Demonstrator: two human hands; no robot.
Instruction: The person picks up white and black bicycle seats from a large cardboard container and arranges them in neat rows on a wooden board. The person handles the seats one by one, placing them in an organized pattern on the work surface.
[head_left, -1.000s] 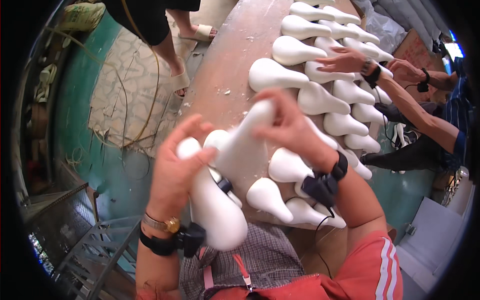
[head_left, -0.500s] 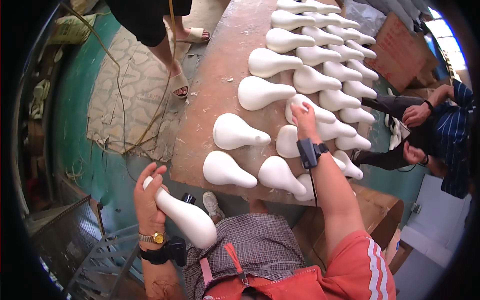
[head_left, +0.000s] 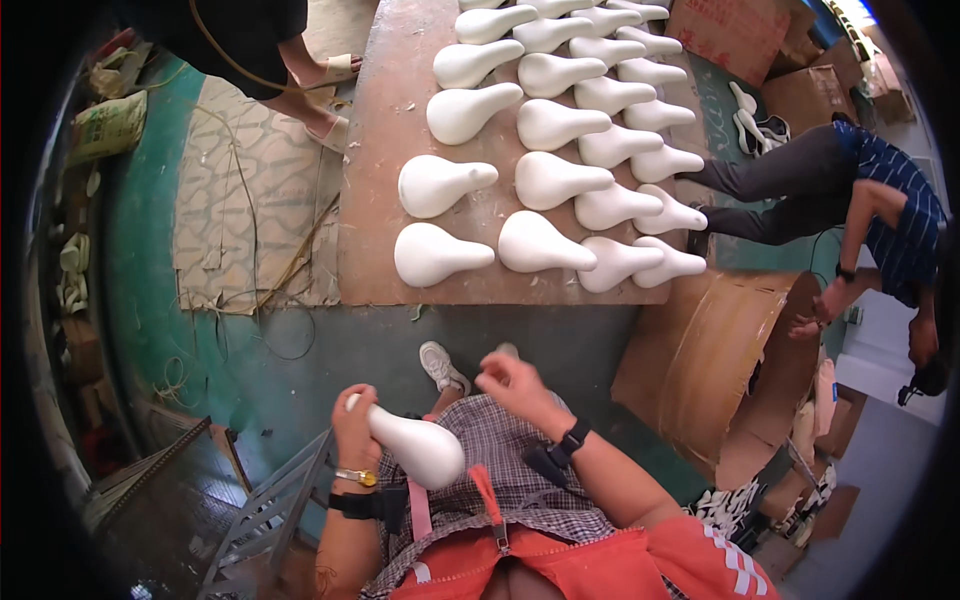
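Observation:
A white bicycle saddle (head_left: 415, 445) is in my left hand (head_left: 357, 428), whose fingers wrap its narrow nose. Its wide rounded end points toward my lap. Apart from it, my right hand (head_left: 520, 388) hovers before my lap, its fingers loosely bent and spread, with nothing visible in them. Rows of similar white saddles lie on the brown table ahead; the nearest ones are a saddle (head_left: 440, 255) at the left corner and another saddle (head_left: 543, 242) to its right.
The table (head_left: 365, 230) ends a little beyond my feet. A large open cardboard box (head_left: 690, 370) lies at the right. One person (head_left: 890, 225) bends over there; another person's foot (head_left: 325, 130) is at the far left on flattened cardboard (head_left: 255, 180). A grey metal frame (head_left: 265, 530) stands at my left.
My right hand has left the saddles on the table and come back toward my lap. My view has shifted, showing the table farther off. The left hand still holds its saddle. The person at right bends lower.

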